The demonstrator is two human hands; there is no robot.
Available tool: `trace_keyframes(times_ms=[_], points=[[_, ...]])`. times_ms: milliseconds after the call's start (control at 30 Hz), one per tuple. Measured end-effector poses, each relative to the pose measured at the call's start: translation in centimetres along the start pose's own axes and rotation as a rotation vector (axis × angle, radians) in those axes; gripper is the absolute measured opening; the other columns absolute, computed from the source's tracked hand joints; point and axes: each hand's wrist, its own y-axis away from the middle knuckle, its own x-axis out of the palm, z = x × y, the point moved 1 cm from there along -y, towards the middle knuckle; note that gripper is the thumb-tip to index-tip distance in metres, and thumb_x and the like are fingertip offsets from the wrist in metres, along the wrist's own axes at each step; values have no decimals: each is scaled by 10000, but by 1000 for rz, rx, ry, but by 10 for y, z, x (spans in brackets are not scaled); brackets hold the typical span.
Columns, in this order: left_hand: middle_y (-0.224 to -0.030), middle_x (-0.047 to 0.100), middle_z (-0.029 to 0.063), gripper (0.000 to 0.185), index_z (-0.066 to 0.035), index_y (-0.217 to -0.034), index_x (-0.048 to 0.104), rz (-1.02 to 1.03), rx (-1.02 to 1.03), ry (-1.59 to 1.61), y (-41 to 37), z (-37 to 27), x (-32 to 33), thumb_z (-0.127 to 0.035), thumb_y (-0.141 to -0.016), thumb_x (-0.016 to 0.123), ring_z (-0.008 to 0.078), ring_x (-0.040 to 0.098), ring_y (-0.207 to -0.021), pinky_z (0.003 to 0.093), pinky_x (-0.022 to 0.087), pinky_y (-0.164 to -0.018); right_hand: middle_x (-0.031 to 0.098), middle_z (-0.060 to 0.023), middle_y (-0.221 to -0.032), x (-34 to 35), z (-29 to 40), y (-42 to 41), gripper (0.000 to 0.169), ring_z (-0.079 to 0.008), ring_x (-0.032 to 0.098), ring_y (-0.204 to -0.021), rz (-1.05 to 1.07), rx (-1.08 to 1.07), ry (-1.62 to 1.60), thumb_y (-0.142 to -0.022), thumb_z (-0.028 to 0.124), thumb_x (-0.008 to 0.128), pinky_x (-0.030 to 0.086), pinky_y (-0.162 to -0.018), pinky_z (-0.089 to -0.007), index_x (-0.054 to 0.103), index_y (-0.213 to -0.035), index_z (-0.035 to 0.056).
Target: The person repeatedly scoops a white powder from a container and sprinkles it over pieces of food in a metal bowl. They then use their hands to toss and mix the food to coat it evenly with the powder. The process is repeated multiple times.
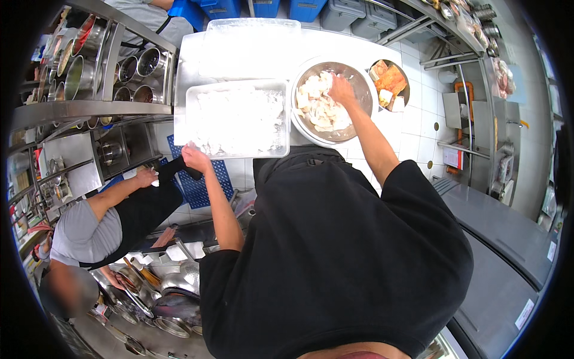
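My right hand [341, 91] reaches into a wide metal bowl [361, 85] of pale, wet-looking raw food pieces [329, 117]. Its fingers are partly hidden among the pieces, so their grip does not show. A white round tub [296, 121] rings the bowl. My left hand [196, 158] is at the near left corner of a clear plastic tray [287, 134], fingers close to its rim; whether they grip it is unclear. White powder-coated pieces [240, 119] fill much of the tray, partly washed out by glare.
Behind the tray sits another translucent container [253, 27] on the white table [190, 58]. Right of the bowl, a round pan [406, 85] holds orange and pale chunks. A co-worker [89, 233] stands left beside a cooking station with pans [175, 325]. Shelving [112, 63] holds metal pots.
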Motion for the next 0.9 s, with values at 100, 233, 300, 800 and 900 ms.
trace_keyframes(times_ms=[100, 233, 300, 800, 900], points=[[-960, 664, 264, 428, 75, -1018, 641, 0, 26, 27, -2, 1, 1, -270, -955, 397, 414, 629, -897, 456, 476, -808, 622, -268, -1115, -21, -16, -22, 534, -411, 595, -1057, 123, -136, -23, -742, 221, 706, 483, -926, -469, 558, -1187, -33], [-966, 661, 266, 428, 86, -1015, 634, 16, 32, 82, 2, -1, 1, -262, -952, 393, 412, 629, -905, 453, 475, -812, 665, -226, -1034, -49, -36, -12, 461, -395, 625, -979, 107, -239, -81, -761, 228, 699, 494, -878, -465, 593, -1138, -16], [-978, 663, 264, 436, 89, -1016, 635, 21, 25, 92, 0, 5, 4, -260, -954, 382, 413, 629, -930, 451, 476, -835, 677, -195, -1040, -61, -44, -7, 473, -374, 641, -952, 69, -325, -191, -775, 235, 715, 499, -858, -446, 589, -1172, 9], [-967, 667, 259, 395, 73, -986, 650, -19, 6, 19, 0, 1, 2, -239, -947, 411, 422, 622, -914, 460, 469, -828, 665, -74, -1057, -87, -6, 28, 422, -117, 624, -917, 102, 20, -1237, -820, 21, 722, 531, -785, -260, 562, -1208, -20], [-956, 667, 255, 391, 66, -971, 651, -18, 17, 50, -2, 8, 3, -245, -949, 414, 424, 622, -898, 465, 468, -816, 680, -113, -1046, -114, 8, 38, 440, -191, 649, -923, 103, 84, -1082, -805, 59, 737, 529, -822, -312, 559, -1197, -31]])
